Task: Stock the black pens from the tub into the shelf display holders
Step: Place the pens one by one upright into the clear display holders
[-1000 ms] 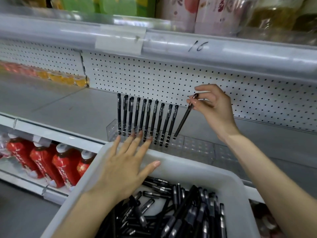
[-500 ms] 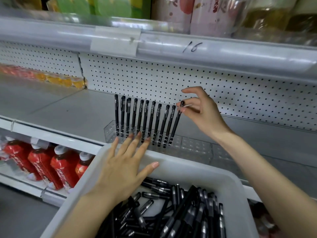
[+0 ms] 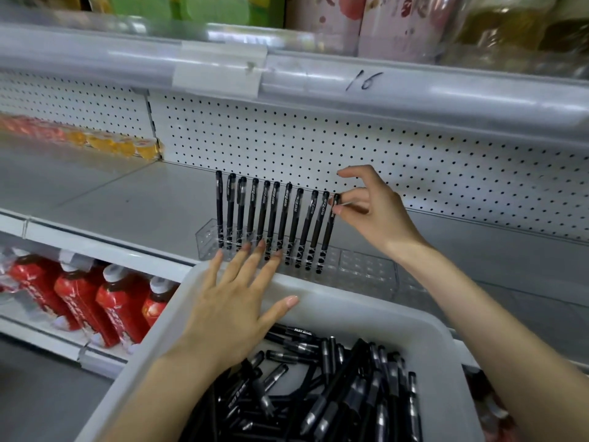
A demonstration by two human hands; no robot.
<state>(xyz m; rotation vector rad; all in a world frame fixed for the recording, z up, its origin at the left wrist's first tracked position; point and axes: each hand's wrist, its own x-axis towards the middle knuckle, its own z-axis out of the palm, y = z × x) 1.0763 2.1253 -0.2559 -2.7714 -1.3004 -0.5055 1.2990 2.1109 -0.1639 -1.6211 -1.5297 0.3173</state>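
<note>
Right grip (image 3: 373,212) tight on the end pen (image 3: 328,237); left grip (image 3: 229,307) flat, empty, on tub rim (image 3: 350,301); red bottles (image 3: 79,301) below

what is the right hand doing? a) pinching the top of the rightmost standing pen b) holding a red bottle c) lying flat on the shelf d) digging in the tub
a: the right hand pinches the top of the rightmost pen, which stands in the clear holder

your right hand (image 3: 372,212) has swung the pen (image 3: 328,234) from a steep tilt to near upright; it now stands in the clear holder (image 3: 366,269), at the right end of the row of pens (image 3: 272,218).
</note>
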